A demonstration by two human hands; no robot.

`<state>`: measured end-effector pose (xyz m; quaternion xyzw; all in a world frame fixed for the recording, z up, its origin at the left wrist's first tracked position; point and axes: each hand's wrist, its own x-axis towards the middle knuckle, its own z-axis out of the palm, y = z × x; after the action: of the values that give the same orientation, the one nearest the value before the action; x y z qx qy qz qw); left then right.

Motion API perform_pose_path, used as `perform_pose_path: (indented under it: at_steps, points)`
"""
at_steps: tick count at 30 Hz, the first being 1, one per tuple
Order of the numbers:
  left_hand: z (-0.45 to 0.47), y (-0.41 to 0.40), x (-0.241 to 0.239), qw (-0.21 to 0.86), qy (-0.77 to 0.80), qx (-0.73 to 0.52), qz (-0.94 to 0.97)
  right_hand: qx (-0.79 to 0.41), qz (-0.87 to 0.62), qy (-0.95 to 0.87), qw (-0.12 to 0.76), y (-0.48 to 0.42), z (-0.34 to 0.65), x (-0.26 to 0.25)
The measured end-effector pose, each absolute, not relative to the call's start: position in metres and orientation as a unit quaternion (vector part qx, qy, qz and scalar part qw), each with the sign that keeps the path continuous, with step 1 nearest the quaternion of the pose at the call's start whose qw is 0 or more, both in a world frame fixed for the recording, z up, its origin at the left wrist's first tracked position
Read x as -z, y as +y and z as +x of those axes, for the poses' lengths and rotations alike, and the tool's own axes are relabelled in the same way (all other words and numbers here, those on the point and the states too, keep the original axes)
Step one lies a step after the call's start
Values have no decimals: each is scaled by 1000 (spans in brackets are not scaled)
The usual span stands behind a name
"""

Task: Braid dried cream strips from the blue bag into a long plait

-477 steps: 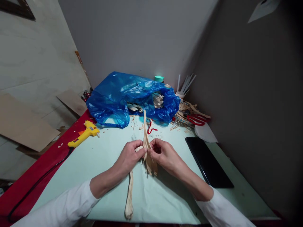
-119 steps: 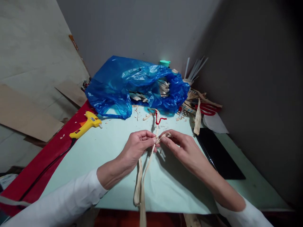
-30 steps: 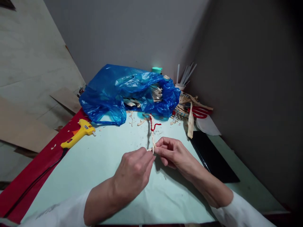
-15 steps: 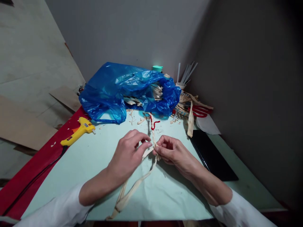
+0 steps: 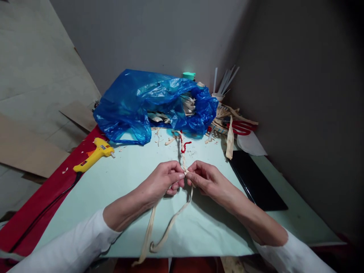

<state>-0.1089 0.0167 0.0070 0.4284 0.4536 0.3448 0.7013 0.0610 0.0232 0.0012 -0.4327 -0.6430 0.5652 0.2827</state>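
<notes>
On the bench (image 5: 216,239), nearer than the blue bag (image 5: 125,102), the left hand (image 5: 165,180) and right hand (image 5: 206,178) pinch the near end of a pale braid (image 5: 184,161), beside its red cord (image 5: 183,149). Plaiting seems the step in hand; the next move likely calls for pinning that crossing while folding a strand over.

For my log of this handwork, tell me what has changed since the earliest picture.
The left hand and right hand no longer hold the splayed bundle; they now pinch a thin pale braid. Two strip tails trail toward the person, where one lay. A wide pale strip now lies at the far end of the black panel. The glue gun and blue bag stayed.
</notes>
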Motion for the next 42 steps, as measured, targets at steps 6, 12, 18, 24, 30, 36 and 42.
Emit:
perform_pose_path:
  at_steps: [6,12,18,24,30,36,42]
  points:
    - [-108,15,-1,713,429,-370,414,-371,-481,-750,261,16,66,-7]
    - [-107,15,0,675,446,-363,462,-323,-476,-780,247,12,67,-8]
    - [-107,12,0,631,482,-371,482,-245,-494,-805,220,10,67,-5]
    - [-106,11,0,637,500,-364,459,-199,-446,-853,185,7,61,1]
    - [-109,13,0,642,504,-364,449,-197,-493,-834,149,19,73,-21]
    - [-110,14,0,664,475,-377,436,29,-722,-683,104,109,126,-58]
    - [-111,15,-4,667,472,-368,445,27,-752,-648,120,162,127,-48]
